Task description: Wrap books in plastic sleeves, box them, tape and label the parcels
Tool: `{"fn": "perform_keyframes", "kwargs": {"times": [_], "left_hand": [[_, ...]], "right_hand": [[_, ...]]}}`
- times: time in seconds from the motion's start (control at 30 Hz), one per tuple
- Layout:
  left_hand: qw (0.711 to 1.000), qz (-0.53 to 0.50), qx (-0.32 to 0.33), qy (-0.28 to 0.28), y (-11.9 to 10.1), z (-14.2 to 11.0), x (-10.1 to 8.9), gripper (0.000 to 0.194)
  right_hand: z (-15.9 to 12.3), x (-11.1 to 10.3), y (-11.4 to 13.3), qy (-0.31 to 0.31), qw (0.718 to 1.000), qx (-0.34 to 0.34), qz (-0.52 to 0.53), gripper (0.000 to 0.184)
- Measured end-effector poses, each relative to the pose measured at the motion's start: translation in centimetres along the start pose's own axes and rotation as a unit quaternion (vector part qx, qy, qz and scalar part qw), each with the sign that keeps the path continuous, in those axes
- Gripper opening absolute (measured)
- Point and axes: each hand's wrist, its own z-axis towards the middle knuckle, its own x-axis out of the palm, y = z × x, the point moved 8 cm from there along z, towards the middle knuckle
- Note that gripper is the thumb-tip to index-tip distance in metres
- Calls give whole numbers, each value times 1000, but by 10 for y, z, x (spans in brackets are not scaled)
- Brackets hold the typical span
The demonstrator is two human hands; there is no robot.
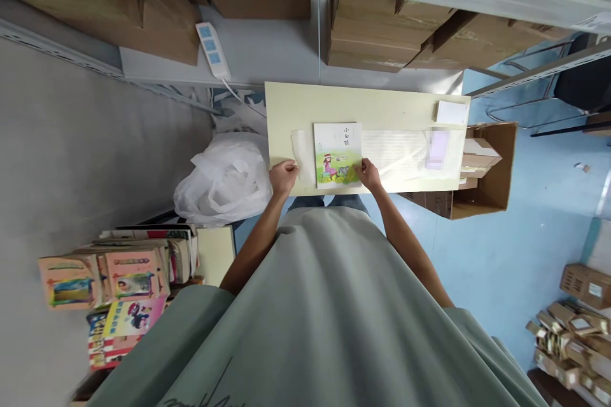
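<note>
A picture book [334, 146] with a girl and a small grey animal on its cover lies flat on the cream table [405, 105]. Under it stretches a thin, whitish, see-through wrapping sheet [391, 149] that sticks out on both sides. My left hand [283, 178] is closed, its fingertips pinching the sheet's left end. At the book's lower right edge, my right hand [368, 175] is closed with thumb and finger on the edge. A small white stack [451, 112] and a pale purple item [436, 149] lie toward the table's right end.
Left of the table bulges a white plastic bag [226, 178]. Stacks of books [128, 273] stand at lower left. Beyond the table, a shelf holds cardboard boxes [377, 25] and a power strip [212, 51]. An open carton [496, 172] sits at the right end.
</note>
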Motion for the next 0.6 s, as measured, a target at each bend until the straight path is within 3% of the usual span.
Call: {"fn": "perform_keyframes", "kwargs": {"times": [0.6], "left_hand": [[995, -86, -47, 2, 13, 7, 11, 34]], "right_hand": [[2, 2, -4, 13, 1000, 0, 20, 27]]}}
